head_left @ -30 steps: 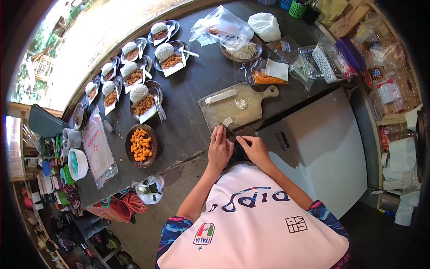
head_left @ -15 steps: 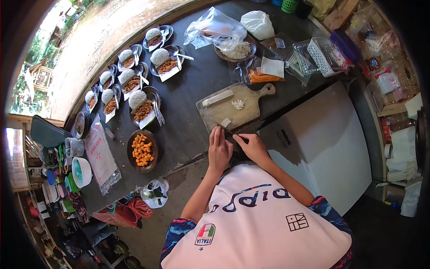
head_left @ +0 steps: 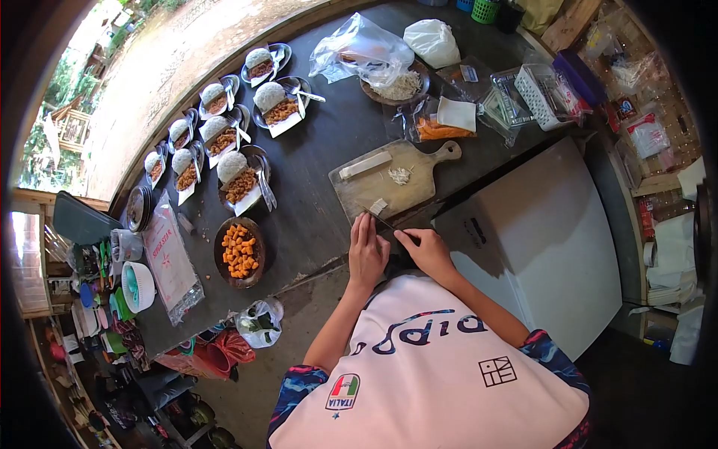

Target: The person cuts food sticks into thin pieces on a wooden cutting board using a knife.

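Your right hand (head_left: 428,253) has drawn back slightly from your left hand (head_left: 367,258) over the last half second, and the knife (head_left: 383,221) seems to have come with it: a small shift that looks like part of a stroke. Your right fingers are clenched around the knife, its handle hidden in your grasp. Your left fingers lie extended with their tips at the near edge of the board (head_left: 415,188); whether they pinch something there, I cannot tell. The pale pieces (head_left: 379,205) are on the board just beyond those tips, close beside the blade, and look much the same as a moment ago. So the cutting appears only slightly further along, if at all. The pale bar (head_left: 365,165) rests untouched near the far side of the board, and the pile of shreds (head_left: 400,176), apart from both hands, shows no clear growth. Elsewhere on the tabletop (head_left: 299,198), the orange cubes (head_left: 239,253) in their bowl (head_left: 241,284) and the rice mounds (head_left: 231,167) have kept their places, though your view swung a little earlier.
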The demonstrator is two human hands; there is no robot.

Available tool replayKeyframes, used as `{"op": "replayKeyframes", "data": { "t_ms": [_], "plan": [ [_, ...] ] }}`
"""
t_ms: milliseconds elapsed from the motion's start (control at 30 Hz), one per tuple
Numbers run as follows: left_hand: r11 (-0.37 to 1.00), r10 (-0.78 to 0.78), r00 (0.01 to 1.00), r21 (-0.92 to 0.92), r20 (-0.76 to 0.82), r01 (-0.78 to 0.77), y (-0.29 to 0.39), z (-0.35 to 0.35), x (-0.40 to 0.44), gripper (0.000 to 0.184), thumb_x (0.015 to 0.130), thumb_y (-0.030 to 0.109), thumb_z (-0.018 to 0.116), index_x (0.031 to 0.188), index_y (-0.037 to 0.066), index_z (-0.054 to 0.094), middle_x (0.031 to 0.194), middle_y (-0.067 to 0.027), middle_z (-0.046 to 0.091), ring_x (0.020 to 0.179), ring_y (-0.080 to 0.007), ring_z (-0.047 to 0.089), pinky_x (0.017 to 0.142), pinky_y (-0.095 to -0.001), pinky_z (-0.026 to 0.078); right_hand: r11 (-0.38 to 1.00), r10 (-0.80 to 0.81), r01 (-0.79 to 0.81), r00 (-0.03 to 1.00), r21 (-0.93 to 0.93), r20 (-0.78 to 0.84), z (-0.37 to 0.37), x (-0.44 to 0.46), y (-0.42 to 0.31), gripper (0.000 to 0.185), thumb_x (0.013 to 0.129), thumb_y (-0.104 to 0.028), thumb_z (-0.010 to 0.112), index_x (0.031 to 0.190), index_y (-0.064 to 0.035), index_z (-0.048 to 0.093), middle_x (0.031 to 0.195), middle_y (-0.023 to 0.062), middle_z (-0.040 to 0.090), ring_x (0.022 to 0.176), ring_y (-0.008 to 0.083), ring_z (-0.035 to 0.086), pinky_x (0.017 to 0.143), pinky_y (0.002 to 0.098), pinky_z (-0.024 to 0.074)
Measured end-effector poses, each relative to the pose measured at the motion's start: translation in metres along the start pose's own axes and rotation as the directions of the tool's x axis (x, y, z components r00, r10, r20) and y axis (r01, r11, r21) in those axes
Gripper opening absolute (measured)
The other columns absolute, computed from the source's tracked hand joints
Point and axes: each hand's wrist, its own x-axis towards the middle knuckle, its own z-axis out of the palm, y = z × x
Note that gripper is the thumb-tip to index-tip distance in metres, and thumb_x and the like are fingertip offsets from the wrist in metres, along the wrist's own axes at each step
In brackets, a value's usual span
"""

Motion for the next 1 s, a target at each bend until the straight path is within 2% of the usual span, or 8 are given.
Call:
{"op": "replayKeyframes", "data": {
  "t_ms": [67, 467, 567, 733, 867, 1000],
  "plan": [
    [1.0, -0.003, 1.0, -0.005, -0.001, 0.003, 0.001, 0.002, -0.001, 0.043, 0.089, 0.0, 0.061, 0.129, -0.017, 0.063, 0.142, -0.0251, 0.056, 0.137, -0.043, 0.052, 0.113, -0.0489, 0.047, 0.999, -0.012, 0.012, 1.0, 0.047, -0.008, 0.003, 0.004, 0.0, 0.053, 0.098, -0.055, 0.067, 0.113, -0.006, 0.079, 0.103, 0.0221, 0.077, 0.098, 0.0418, 0.074, 0.082, 0.0456, 0.058],
    [1.0, -0.013, 1.0, -0.001, 0.001, 0.013, 0.001, -0.004, 0.0, 0.042, 0.089, -0.001, 0.061, 0.128, -0.015, 0.064, 0.141, -0.0249, 0.057, 0.137, -0.0424, 0.053, 0.113, -0.0478, 0.047, 0.999, 0.028, -0.028, 1.0, 0.017, -0.008, 0.009, 0.008, -0.004, 0.053, 0.098, -0.056, 0.067, 0.114, -0.0066, 0.08, 0.104, 0.0206, 0.078, 0.099, 0.0408, 0.075, 0.084, 0.0453, 0.0583],
    [1.0, -0.004, 1.0, 0.019, -0.009, 0.004, 0.0, -0.004, 0.003, 0.042, 0.089, 0.0, 0.061, 0.128, -0.015, 0.064, 0.141, -0.0248, 0.057, 0.137, -0.0421, 0.052, 0.114, -0.0477, 0.047, 1.0, -0.024, 0.024, 0.999, 0.007, -0.028, 0.008, 0.002, 0.007, 0.054, 0.098, -0.056, 0.067, 0.114, -0.0065, 0.08, 0.104, 0.0204, 0.078, 0.099, 0.0407, 0.075, 0.084, 0.0454, 0.0581],
    [1.0, -0.004, 1.0, 0.022, 0.005, 0.004, -0.001, -0.004, 0.0, 0.043, 0.089, 0.001, 0.062, 0.13, -0.014, 0.064, 0.142, -0.0244, 0.056, 0.138, -0.0415, 0.052, 0.114, -0.0479, 0.046, 0.999, 0.04, -0.041, 0.999, 0.026, 0.017, 0.006, 0.007, -0.003, 0.054, 0.098, -0.056, 0.066, 0.114, -0.0072, 0.08, 0.105, 0.0201, 0.078, 0.101, 0.0402, 0.074, 0.084, 0.0453, 0.0575],
    [1.0, 0.005, 1.0, 0.026, 0.001, -0.005, -0.002, -0.003, 0.002, 0.044, 0.089, 0.0, 0.062, 0.131, -0.014, 0.064, 0.143, -0.0244, 0.056, 0.138, -0.0414, 0.052, 0.115, -0.0476, 0.046, 1.0, -0.01, 0.01, 1.0, 0.006, -0.012, 0.008, 0.003, 0.002, 0.053, 0.099, -0.056, 0.066, 0.114, -0.0076, 0.08, 0.104, 0.02, 0.078, 0.1, 0.0404, 0.074, 0.083, 0.0455, 0.0573],
    [1.0, -0.017, 1.0, 0.015, 0.003, 0.017, -0.002, -0.001, -0.002, 0.044, 0.089, 0.0, 0.062, 0.131, -0.014, 0.063, 0.144, -0.0237, 0.055, 0.139, -0.0411, 0.051, 0.115, -0.0472, 0.046, 0.999, 0.03, -0.031, 0.999, 0.018, 0.023, 0.005, 0.004, -0.002, 0.053, 0.099, -0.055, 0.066, 0.114, -0.0061, 0.079, 0.105, 0.0199, 0.078, 0.101, 0.0402, 0.074, 0.084, 0.0448, 0.0574]
  ]
}}
